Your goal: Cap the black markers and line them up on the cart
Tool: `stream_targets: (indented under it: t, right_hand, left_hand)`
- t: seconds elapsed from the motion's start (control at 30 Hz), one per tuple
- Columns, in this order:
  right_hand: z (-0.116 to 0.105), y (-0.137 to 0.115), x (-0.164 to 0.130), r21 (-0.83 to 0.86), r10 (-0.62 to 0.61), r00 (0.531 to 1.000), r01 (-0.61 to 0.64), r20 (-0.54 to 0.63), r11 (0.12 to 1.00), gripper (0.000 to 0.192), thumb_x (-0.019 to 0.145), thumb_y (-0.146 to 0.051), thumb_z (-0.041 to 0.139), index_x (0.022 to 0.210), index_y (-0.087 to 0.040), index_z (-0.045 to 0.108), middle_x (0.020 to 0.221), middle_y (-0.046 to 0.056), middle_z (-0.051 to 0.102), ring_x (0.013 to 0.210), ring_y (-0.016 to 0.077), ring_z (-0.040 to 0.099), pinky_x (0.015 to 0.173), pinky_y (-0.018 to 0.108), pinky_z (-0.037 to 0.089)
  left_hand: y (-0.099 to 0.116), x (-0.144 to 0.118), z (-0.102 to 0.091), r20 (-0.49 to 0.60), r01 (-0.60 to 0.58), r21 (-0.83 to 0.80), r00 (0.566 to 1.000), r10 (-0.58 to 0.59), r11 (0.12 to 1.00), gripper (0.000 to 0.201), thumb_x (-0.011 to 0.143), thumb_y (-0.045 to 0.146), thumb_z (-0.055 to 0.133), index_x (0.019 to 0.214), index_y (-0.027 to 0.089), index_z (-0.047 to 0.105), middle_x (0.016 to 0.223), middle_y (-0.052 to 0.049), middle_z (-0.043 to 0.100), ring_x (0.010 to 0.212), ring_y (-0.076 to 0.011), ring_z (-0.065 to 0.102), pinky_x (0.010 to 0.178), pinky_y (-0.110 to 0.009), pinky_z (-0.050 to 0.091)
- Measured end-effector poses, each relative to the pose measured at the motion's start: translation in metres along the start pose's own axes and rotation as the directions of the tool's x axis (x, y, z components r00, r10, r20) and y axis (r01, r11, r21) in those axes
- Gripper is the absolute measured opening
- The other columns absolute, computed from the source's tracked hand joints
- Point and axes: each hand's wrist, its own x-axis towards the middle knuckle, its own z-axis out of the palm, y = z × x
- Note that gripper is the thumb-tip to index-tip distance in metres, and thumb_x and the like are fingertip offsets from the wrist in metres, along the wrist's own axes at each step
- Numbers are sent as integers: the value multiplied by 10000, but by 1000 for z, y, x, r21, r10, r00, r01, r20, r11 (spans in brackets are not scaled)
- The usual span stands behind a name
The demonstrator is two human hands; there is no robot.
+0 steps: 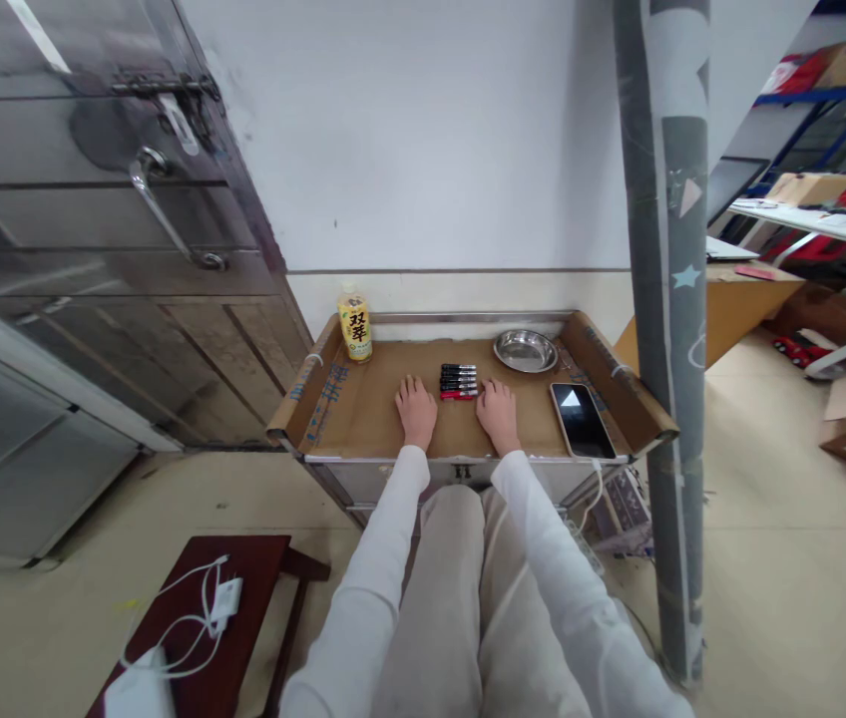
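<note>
My left hand (415, 410) and my right hand (499, 413) lie flat, palms down, on a small table covered with brown cardboard (370, 419). Neither hand holds anything, and the fingers are slightly apart. Between the fingertips lies a row of several markers (459, 381), black ones with a red one nearest me. My right hand's fingertips almost touch the markers; the left hand is a little further off.
A yellow drink bottle (355, 323) stands at the table's far left corner. A steel dish (526, 350) sits at the far right, a phone (582, 420) on a cable at the right front. A grey pillar (666, 329) rises to the right, metal cabinet doors (94, 249) to the left, and a dark red stool (220, 608) with a charger is beside my legs.
</note>
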Motion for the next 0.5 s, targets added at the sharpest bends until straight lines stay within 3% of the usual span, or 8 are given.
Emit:
stream_targets:
  t: [0.5]
  right_hand:
    - [-1, 0, 0, -20, 6, 1000, -5, 30, 1000, 382, 904, -138, 367, 1208, -86, 592, 1287, 206, 586, 1127, 291, 511, 938, 407, 369]
  left_hand:
    - [1, 0, -2, 18, 9, -18, 1000, -9, 1000, 431, 902, 127, 376, 1308, 74, 512, 1443, -230, 470, 1369, -317, 405, 1090, -490, 340]
